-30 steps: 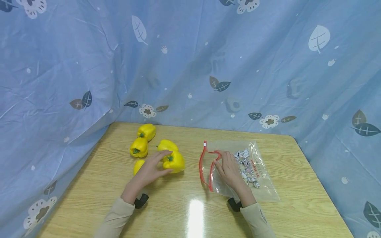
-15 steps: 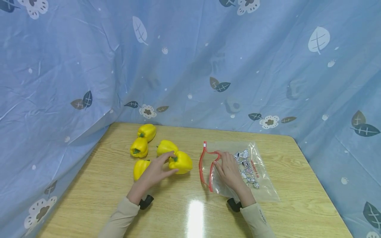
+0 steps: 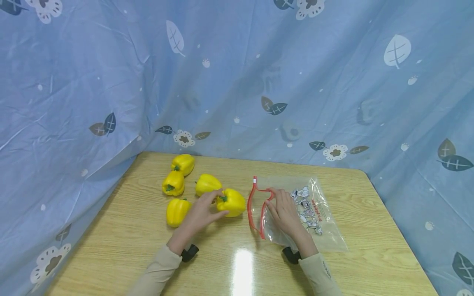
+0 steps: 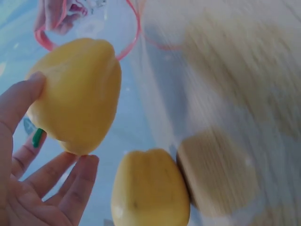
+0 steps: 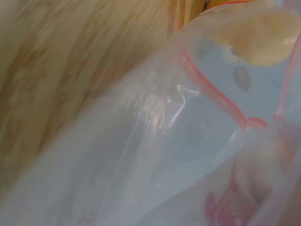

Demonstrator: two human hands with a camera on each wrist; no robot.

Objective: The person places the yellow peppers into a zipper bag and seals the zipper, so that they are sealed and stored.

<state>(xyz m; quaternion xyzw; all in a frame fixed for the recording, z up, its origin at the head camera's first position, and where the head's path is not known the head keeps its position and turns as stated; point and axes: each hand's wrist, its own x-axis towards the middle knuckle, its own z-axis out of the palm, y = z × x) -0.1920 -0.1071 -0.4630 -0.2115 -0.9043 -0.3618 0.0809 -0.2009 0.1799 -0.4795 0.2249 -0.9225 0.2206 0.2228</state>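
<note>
Yellow and glossy, one bell pepper (image 3: 234, 204) is sitting in the grasp of the left hand (image 3: 201, 211), whose thumb and fingers are pinching it from its nine o'clock side, where a green stem (image 3: 223, 198) is showing. At that pepper's three o'clock, a clear plastic bag (image 3: 305, 213) is lying on the wooden table (image 3: 214, 255), its red rim (image 3: 249, 207) standing agape toward nine o'clock, just beside the pepper; whether the two are touching, the views are not revealing. The right hand (image 3: 284, 209) is gripping the bag at its mouth, fingertips and thumb holding the rim.

Around the held pepper, four more are resting on the wood: a nearer pepper (image 3: 208, 185) is lying just beside it at ten o'clock, a ribbed pepper (image 3: 177, 213) at nine, and two farther peppers (image 3: 173, 183) are sitting end to end between nine and ten. Blue patterned cloth (image 3: 237, 74) is hanging at twelve o'clock, beyond the table.
</note>
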